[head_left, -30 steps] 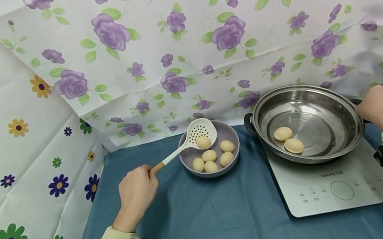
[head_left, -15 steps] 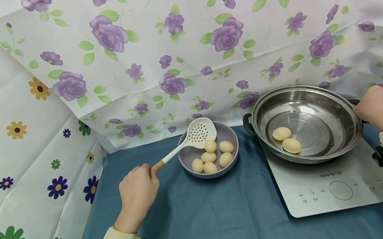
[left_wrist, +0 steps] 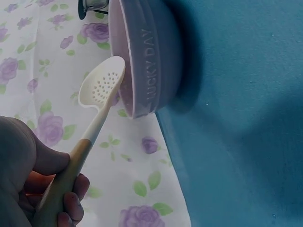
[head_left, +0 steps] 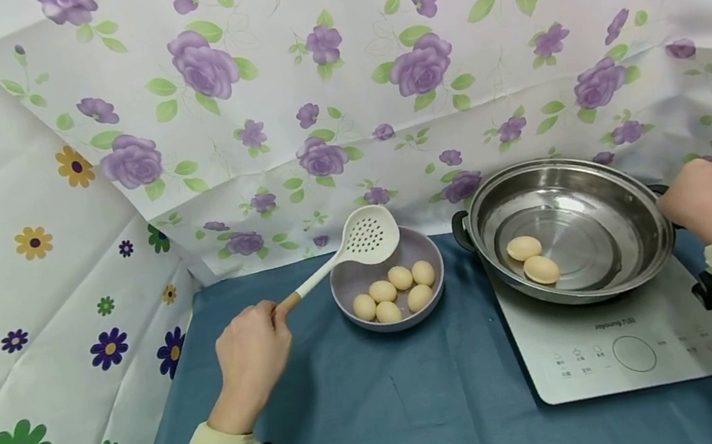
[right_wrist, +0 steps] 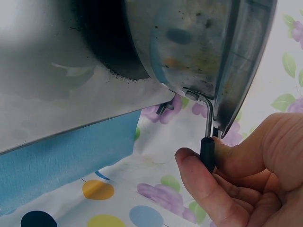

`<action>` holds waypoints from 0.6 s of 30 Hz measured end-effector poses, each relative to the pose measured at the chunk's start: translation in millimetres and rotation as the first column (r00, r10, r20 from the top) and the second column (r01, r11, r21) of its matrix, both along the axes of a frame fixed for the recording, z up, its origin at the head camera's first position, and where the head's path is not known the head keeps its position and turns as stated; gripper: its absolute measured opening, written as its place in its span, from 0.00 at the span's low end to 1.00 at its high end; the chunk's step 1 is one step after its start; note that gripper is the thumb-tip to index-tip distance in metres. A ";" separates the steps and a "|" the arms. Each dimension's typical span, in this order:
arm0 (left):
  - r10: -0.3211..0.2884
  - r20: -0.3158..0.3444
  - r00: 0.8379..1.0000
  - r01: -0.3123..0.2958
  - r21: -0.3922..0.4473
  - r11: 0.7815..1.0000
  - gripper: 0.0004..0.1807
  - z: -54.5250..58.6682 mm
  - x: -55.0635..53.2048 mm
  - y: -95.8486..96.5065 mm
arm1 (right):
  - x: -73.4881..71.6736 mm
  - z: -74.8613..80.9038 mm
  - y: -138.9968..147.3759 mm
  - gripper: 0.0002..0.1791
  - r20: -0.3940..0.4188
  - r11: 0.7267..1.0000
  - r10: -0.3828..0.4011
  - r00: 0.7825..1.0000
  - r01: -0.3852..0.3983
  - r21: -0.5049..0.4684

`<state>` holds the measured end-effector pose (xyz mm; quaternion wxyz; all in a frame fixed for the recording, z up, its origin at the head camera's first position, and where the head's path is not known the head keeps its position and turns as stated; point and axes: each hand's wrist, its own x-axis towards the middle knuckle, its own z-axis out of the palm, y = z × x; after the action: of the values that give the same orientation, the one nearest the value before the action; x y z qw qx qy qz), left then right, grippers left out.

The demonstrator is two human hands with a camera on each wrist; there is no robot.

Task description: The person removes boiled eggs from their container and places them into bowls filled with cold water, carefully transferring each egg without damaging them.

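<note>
My left hand (head_left: 255,358) grips the wooden-ended handle of a white slotted spoon (head_left: 368,235). The spoon's perforated head is raised over the back left rim of a mauve bowl (head_left: 419,247), with no egg on it. Several pale eggs (head_left: 382,291) lie in the bowl. In the left wrist view the spoon head overlaps the bowl's rim. A wide steel pot (head_left: 590,243) at the right has two eggs (head_left: 541,270) in its left part. My right hand (head_left: 709,201) holds the pot's right side handle; the right wrist view shows fingers and thumb around its black grip (right_wrist: 207,153).
Beneath the pot is a silver induction cooker (head_left: 636,356) with a touch panel. A blue cloth (head_left: 401,417) covers the table. Flower-printed sheets (head_left: 276,71) hang behind and at the left. The pot's black left handle (head_left: 462,231) juts toward the bowl.
The egg on the slotted spoon has rolled off into the bowl among the others. The left hand has then lifted the spoon up and back. My right hand stays on the pot handle.
</note>
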<state>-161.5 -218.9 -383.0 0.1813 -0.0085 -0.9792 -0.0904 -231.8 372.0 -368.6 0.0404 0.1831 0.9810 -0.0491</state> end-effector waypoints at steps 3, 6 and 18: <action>-0.001 -0.002 1.000 0.001 0.034 0.999 0.10 4.0 -0.4 1.5 | 0.1 -1.5 1.5 0.17 -0.005 1.000 0.000 1.000 0.000 0.001; -0.003 -0.005 1.000 0.003 0.073 0.997 0.10 8.5 -1.3 4.7 | -0.1 -1.9 2.6 0.16 -0.007 1.000 0.004 1.000 -0.004 -0.002; -0.049 -0.030 0.998 0.053 0.151 0.987 0.11 27.0 -3.2 39.8 | 3.5 -2.4 17.5 0.18 -0.046 0.986 0.123 0.991 -0.127 -0.106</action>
<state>-164.7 -179.1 -356.0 0.1921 -0.0210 -0.9664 -0.1694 -228.3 389.5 -371.0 0.0340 0.1177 0.9871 -0.1035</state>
